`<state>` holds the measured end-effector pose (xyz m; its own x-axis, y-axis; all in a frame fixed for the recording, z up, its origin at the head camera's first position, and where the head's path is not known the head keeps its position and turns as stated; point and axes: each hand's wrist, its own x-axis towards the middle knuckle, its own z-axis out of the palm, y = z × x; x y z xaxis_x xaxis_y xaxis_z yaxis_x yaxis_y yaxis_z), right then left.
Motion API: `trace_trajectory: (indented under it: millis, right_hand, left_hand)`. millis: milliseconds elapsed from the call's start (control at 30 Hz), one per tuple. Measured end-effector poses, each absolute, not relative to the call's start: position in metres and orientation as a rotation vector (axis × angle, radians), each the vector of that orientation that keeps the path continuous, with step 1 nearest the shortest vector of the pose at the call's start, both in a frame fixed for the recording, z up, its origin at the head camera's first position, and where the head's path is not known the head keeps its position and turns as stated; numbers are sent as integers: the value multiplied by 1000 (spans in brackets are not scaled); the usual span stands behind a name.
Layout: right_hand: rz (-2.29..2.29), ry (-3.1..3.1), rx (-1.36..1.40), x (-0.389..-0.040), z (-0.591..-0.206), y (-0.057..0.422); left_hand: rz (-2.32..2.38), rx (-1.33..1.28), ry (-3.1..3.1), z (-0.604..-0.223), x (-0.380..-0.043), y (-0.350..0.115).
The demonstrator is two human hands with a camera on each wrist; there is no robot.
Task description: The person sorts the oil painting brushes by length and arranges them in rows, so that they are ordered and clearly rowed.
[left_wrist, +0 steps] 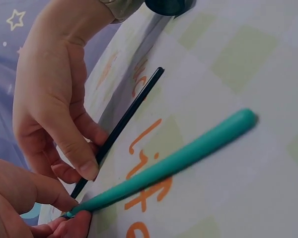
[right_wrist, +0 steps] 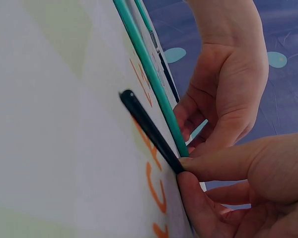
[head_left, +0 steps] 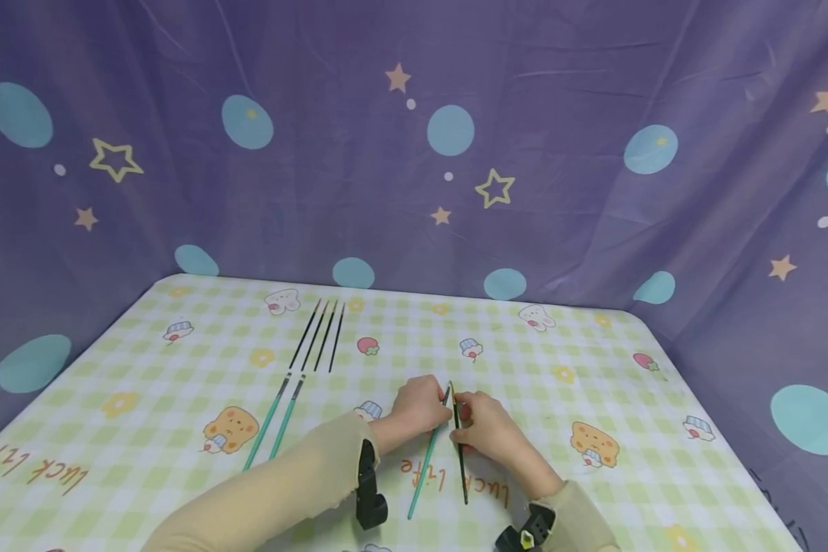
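Near the middle of the table, my left hand [head_left: 417, 405] pinches a teal-handled paintbrush [head_left: 424, 475] close to its bristle end. Just to the right, my right hand [head_left: 488, 428] pinches a black-handled paintbrush [head_left: 461, 460] between thumb and fingers. Both handles point toward me, and the brush heads come close together between the hands. In the left wrist view the teal handle [left_wrist: 174, 161] slants up and right from the left fingertips. The right wrist view has the black handle [right_wrist: 151, 131] in the right fingertips, low over the tablecloth, with the teal handle behind.
Several thin black paintbrushes [head_left: 323, 337] lie side by side at the back left. In front of them lie two teal paintbrushes [head_left: 286, 418], partly behind my left sleeve [head_left: 269, 487]. A checked tablecloth [head_left: 524, 383] covers the table, and a purple curtain [head_left: 559, 230] hangs behind it.
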<state>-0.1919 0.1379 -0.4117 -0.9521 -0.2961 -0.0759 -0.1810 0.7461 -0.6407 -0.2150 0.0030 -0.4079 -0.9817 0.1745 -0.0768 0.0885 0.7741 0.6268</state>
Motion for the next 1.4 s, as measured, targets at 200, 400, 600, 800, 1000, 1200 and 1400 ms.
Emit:
trace_trajectory:
  millis: [200, 400, 600, 800, 1000, 1200, 1400]
  right_hand:
    - [-1014, 2743, -366, -192, -412, 137]
    - [-1025, 2743, -362, -192, -412, 137]
    - [-1046, 2733, -361, -190, -411, 137]
    - [-1066, 2720, -347, -189, -411, 136]
    - [-1059, 2724, -347, -189, -411, 136]
    - [-1061, 2715, -343, -189, -411, 137]
    - [-1064, 2717, -356, -189, -412, 137]
  left_hand:
    - [992, 187, 2780, -406, -219, -1]
    - [1006, 157, 2754, -405, -223, -6]
    - [1054, 157, 2732, -405, -221, -9]
    - [1188, 123, 2668, -403, -219, -21]
    - [1328, 119, 2584, -399, -218, -40]
    - [1421, 92, 2511, -396, -213, -56]
    - [1498, 82, 2465, -396, -206, -70]
